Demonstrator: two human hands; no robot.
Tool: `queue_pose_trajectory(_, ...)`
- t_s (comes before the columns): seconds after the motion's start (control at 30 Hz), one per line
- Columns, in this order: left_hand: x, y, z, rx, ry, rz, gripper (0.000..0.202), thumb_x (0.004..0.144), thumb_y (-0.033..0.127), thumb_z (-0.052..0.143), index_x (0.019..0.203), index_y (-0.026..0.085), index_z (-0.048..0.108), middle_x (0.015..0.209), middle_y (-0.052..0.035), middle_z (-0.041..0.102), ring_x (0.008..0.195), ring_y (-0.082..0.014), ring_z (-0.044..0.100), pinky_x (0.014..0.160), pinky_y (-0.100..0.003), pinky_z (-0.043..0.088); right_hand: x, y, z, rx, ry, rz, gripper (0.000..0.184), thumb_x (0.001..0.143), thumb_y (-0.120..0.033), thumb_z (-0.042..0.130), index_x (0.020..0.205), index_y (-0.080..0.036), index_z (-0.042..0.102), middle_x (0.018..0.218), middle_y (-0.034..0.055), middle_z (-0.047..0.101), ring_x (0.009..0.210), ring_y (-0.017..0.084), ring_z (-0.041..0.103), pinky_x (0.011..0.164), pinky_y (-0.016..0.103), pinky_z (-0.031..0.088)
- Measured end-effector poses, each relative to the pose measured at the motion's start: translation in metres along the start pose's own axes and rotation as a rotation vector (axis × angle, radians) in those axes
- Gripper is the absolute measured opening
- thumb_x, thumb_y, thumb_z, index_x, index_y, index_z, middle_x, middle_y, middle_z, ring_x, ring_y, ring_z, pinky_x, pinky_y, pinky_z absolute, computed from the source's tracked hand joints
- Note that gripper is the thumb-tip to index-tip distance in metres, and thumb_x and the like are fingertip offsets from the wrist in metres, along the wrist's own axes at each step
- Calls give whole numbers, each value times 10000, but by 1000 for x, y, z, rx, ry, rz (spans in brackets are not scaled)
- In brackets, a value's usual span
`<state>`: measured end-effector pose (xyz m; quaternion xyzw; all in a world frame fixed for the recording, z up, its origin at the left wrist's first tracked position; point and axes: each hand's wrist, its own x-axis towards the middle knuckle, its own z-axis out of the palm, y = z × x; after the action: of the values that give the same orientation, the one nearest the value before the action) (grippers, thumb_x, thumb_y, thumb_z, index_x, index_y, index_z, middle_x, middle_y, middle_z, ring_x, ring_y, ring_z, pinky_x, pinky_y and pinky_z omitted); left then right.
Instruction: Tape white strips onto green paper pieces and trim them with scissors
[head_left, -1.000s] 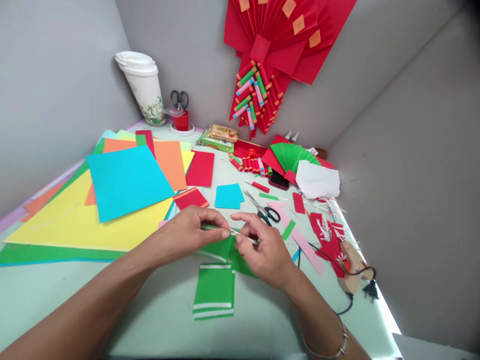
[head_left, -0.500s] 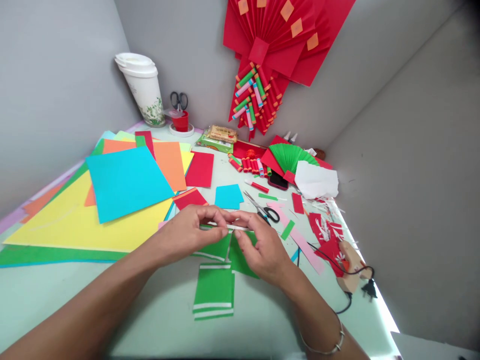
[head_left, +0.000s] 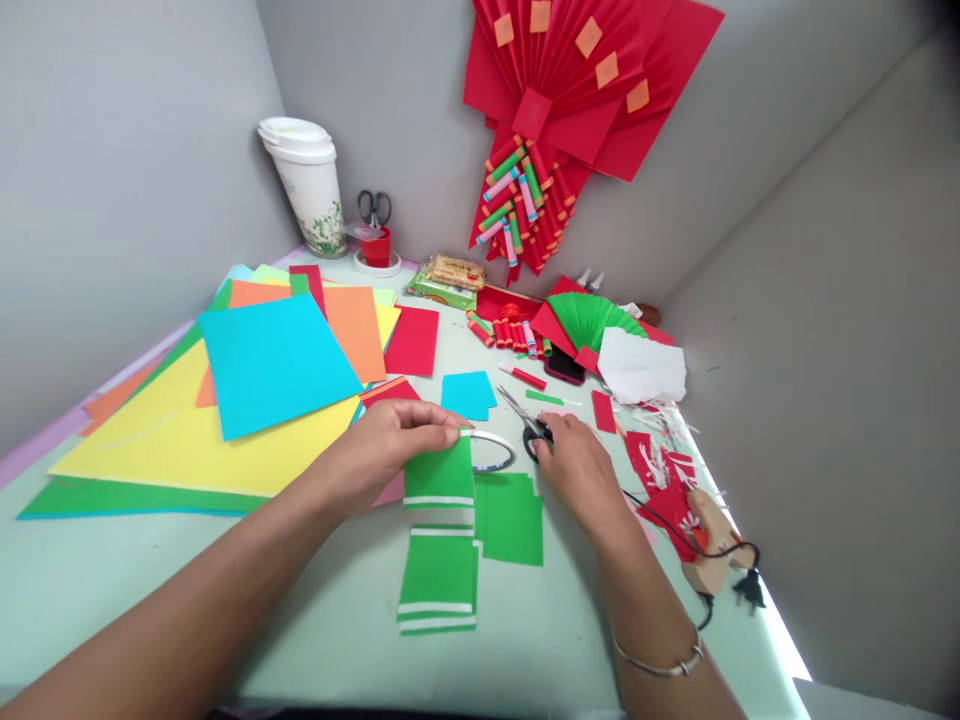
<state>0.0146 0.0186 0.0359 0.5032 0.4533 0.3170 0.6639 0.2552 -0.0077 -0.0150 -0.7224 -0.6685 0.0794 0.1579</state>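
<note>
My left hand (head_left: 390, 445) pinches the top edge of a green paper piece (head_left: 439, 478) with a white stripe, holding it up over the table. A white tape ring (head_left: 491, 450) lies just right of its fingertips. My right hand (head_left: 576, 462) is off to the right, fingers curled on the black handles of the scissors (head_left: 525, 420). Below the held piece lie a green striped piece (head_left: 439, 585) and a plain green piece (head_left: 514, 515).
Large coloured sheets, a cyan one (head_left: 274, 360) on top, cover the left of the table. A glue gun (head_left: 709, 555) and its plug (head_left: 750, 590) sit at the right edge among red scraps. Paper rolls (head_left: 510, 330), a phone (head_left: 564, 365) and a cup (head_left: 307, 185) stand farther back.
My hands have parted. The right hand let go of the white strip and moved right to the scissors. The left hand now holds the green piece alone, and the tape ring shows.
</note>
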Motion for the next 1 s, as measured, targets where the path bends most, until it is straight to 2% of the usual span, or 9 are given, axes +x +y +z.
queue_pose_trajectory(0.17,3,-1,0,-19,51,-24,203,682,355,791,807,195,795,902,-72,781,868,-238,686,793,-336,505,1,-2,-4,33,-5,44,337,856,-138,556,1169,-118,679,1061,197,666,1029,362,619,876,446,433)
queue_pose_trajectory(0.27,4,-2,0,-66,60,-62,236,666,381,817,795,186,787,862,-65,770,852,-231,671,789,-330,483,2,-3,-7,122,11,88,385,849,-160,549,1215,-105,654,1049,195,656,1003,360,625,866,468,438)
queue_pose_trajectory(0.4,7,-5,-1,-98,76,-59,256,638,394,849,760,182,773,802,-41,740,792,-202,638,756,-308,452,0,-10,-14,366,-10,112,457,868,-255,543,1306,-128,569,991,117,648,871,261,660,797,407,504)
queue_pose_trajectory(0.53,8,-5,-5,-127,145,46,203,678,357,829,687,181,728,834,-22,709,806,-176,609,761,-288,428,-9,-23,-25,686,-172,19,508,913,-377,507,1392,-211,468,945,30,630,750,169,683,633,297,548)
queue_pose_trajectory(0.63,7,-2,-7,-187,184,75,170,686,304,820,681,179,705,769,3,674,742,-147,582,718,-268,419,-17,-31,-28,1095,-444,-56,457,902,-387,586,1336,-252,539,923,12,612,758,150,679,615,269,541)
queue_pose_trajectory(0.7,6,1,-7,-236,186,74,164,682,288,821,695,174,705,751,4,676,719,-142,580,696,-261,422,-21,-35,-27,1300,-610,-59,411,882,-340,658,1282,-267,599,924,10,611,752,135,666,605,251,528)
queue_pose_trajectory(0.83,5,5,-9,-308,201,90,169,690,286,819,768,164,731,783,-13,710,753,-156,608,735,-271,455,-25,-38,-21,1396,-736,-26,373,867,-254,703,1235,-285,654,885,2,623,720,122,665,556,216,507)
queue_pose_trajectory(1.0,5,5,-11,-333,261,113,168,685,285,826,757,175,721,751,-1,708,733,-152,605,728,-272,457,-27,-37,-18,1454,-778,-4,353,868,-246,712,1217,-270,666,870,7,642,691,114,665,515,192,489)
